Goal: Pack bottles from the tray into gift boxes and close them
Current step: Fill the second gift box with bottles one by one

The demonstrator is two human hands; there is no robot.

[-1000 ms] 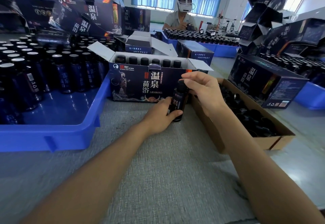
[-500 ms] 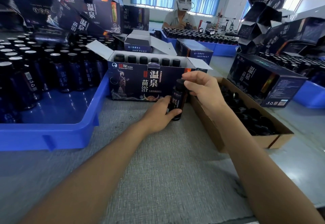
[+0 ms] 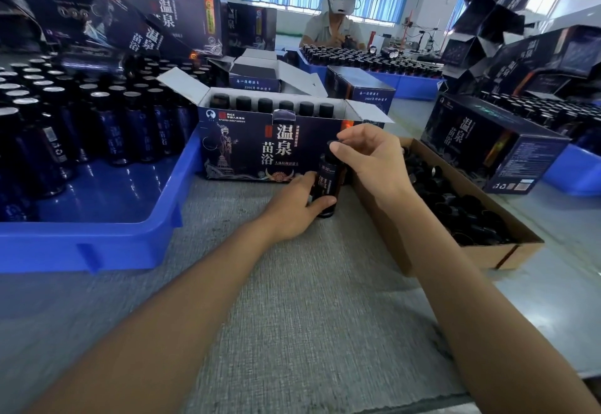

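A small dark bottle (image 3: pixel 328 182) stands upright on the grey mat in front of the open gift box (image 3: pixel 247 150). My left hand (image 3: pixel 297 208) grips its lower body. My right hand (image 3: pixel 370 156) curls over its black cap. The dark blue gift box has its flaps up and a row of capped bottles along its back. The blue tray (image 3: pixel 97 241) at the left holds several dark bottles with silver tops.
A brown cardboard box (image 3: pixel 481 254) of black caps lies at the right, touching my right forearm. Closed gift boxes (image 3: pixel 494 150) stand beyond it. More boxes are piled at the back left. Another person sits across at a second blue tray (image 3: pixel 409 87).
Both hands stay on the bottle in nearly the same spot. My right fingers have shifted slightly on the cap.
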